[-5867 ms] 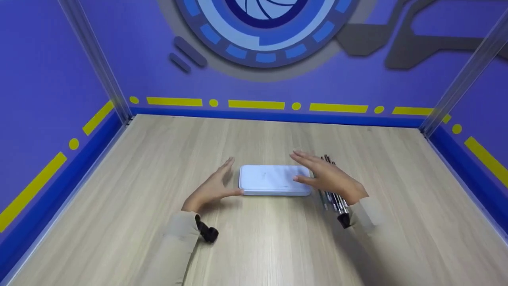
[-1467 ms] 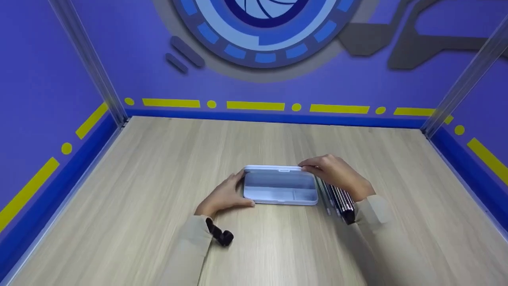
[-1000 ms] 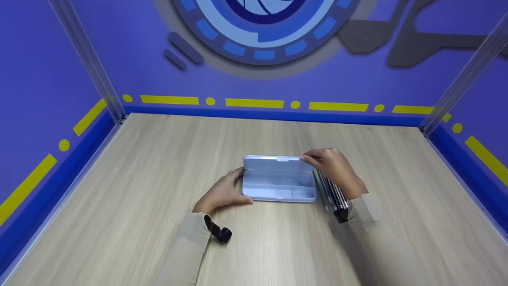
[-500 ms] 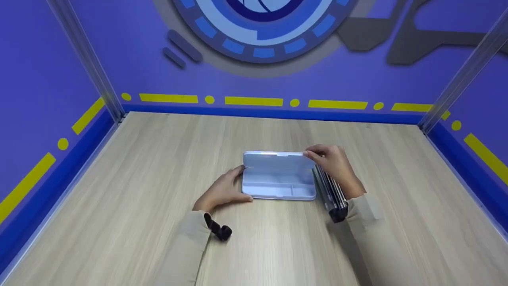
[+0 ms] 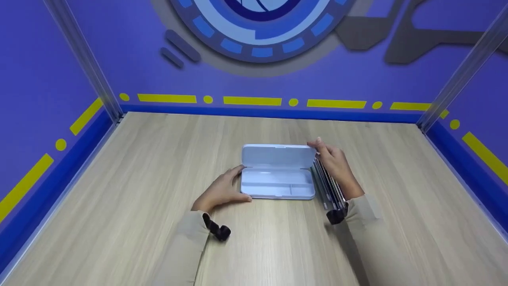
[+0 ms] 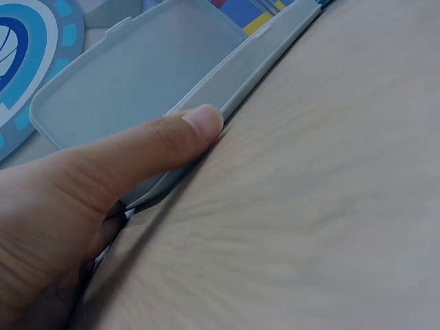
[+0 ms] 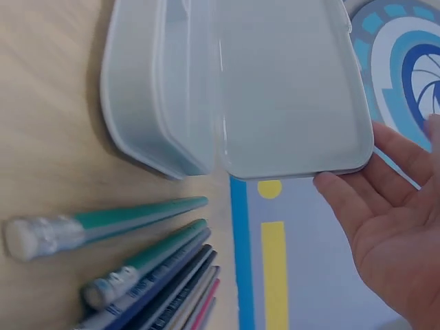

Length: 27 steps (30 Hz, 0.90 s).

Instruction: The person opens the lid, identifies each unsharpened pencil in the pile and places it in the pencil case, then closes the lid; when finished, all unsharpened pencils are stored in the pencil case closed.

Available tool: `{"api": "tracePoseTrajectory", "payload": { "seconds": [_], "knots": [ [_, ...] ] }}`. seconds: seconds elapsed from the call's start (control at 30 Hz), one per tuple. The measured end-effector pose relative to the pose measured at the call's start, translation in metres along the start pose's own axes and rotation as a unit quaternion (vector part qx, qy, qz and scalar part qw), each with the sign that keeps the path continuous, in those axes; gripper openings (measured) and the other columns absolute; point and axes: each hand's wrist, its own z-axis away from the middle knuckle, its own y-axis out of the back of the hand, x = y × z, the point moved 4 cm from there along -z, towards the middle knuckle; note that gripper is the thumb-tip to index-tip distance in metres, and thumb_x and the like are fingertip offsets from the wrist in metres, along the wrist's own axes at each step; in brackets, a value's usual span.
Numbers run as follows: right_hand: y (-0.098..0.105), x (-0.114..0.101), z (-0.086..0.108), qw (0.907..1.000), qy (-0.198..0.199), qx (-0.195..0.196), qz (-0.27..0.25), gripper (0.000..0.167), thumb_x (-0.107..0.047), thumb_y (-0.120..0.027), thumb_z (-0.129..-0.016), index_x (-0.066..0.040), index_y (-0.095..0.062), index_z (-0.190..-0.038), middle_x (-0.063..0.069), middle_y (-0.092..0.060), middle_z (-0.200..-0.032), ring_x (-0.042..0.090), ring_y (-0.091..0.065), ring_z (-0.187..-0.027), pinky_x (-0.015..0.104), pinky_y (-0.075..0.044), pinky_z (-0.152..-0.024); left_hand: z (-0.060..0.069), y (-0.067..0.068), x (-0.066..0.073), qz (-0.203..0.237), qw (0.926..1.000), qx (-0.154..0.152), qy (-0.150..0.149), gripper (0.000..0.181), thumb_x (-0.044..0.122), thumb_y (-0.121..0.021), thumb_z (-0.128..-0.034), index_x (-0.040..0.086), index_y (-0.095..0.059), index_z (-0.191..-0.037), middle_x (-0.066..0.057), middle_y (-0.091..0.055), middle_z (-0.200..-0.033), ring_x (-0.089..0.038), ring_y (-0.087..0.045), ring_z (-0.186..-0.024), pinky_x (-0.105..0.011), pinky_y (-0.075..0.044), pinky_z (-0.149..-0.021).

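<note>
A pale pencil case [image 5: 262,177] lies on the table with its lid [image 5: 278,156] raised and tipped back; its tray shows compartments and nothing in them. My left hand [image 5: 222,190] holds the tray's left end, thumb along the front wall [image 6: 165,141], fingers mostly hidden behind. At the lid's upper right corner, my right hand [image 5: 332,159] touches the lid's back with extended fingers [image 7: 392,148]; its thumb stands off the lid. Below that hand lie several pencils [image 5: 328,186] in a row, some green [image 7: 141,216] with white erasers, others dark.
The wooden table [image 5: 166,159] runs back to a purple printed wall [image 5: 254,85]. Side walls with metal corner posts [image 5: 85,59] close off left and right. Black straps with camera mounts [image 5: 217,229] sit at the sleeves.
The case's lid, closed at first, has swung up and back, uncovering the compartments. My right hand rose with it, and its thumb has come off the rim. My left hand stays at the left end.
</note>
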Motion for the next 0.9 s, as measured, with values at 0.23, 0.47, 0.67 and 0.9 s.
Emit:
{"api": "tracePoseTrajectory", "payload": {
  "seconds": [0.23,0.47,0.67,0.9],
  "knots": [
    [-0.006,0.018,-0.009,0.9832,-0.024,-0.082,-0.161,0.080,-0.060,-0.010,-0.099,-0.002,-0.025,-0.151,0.008,-0.021,-0.160,0.021,-0.012,-0.149,0.037,-0.013,-0.122,0.000,0.000,0.000,0.006,1.0000,-0.001,-0.002,0.110,0.042,-0.090,-0.0594,0.015,-0.034,-0.150,-0.013,-0.036,-0.153,-0.031,-0.032,-0.142,-0.046,-0.027,-0.117],
    [-0.015,0.025,-0.018,0.9743,-0.051,-0.111,-0.189,0.082,-0.065,-0.003,-0.095,-0.010,-0.009,-0.155,0.001,-0.003,-0.163,0.019,0.002,-0.150,0.036,-0.003,-0.123,0.001,0.000,0.000,0.007,0.9999,-0.012,0.006,0.109,0.046,-0.088,-0.0611,0.018,-0.032,-0.151,-0.010,-0.035,-0.154,-0.030,-0.031,-0.142,-0.047,-0.028,-0.116],
    [-0.020,0.030,-0.028,0.9716,-0.078,-0.124,-0.186,0.080,-0.065,-0.004,-0.095,-0.013,-0.002,-0.155,0.000,0.004,-0.163,0.017,0.009,-0.149,0.037,0.001,-0.123,0.000,0.002,0.000,-0.007,0.9999,-0.005,0.008,0.108,0.048,-0.087,-0.0610,0.018,-0.034,-0.150,-0.014,-0.037,-0.152,-0.033,-0.034,-0.140,-0.048,-0.030,-0.115],
    [-0.021,0.039,-0.037,0.9710,-0.106,-0.137,-0.165,0.083,-0.067,-0.008,-0.094,-0.012,0.001,-0.155,0.002,0.005,-0.163,0.019,0.008,-0.150,0.038,0.001,-0.123,0.002,-0.001,0.002,-0.010,0.9999,-0.005,0.010,0.106,0.048,-0.087,-0.0614,0.019,-0.035,-0.149,-0.012,-0.038,-0.152,-0.032,-0.035,-0.139,-0.048,-0.031,-0.114]
  ]
}}
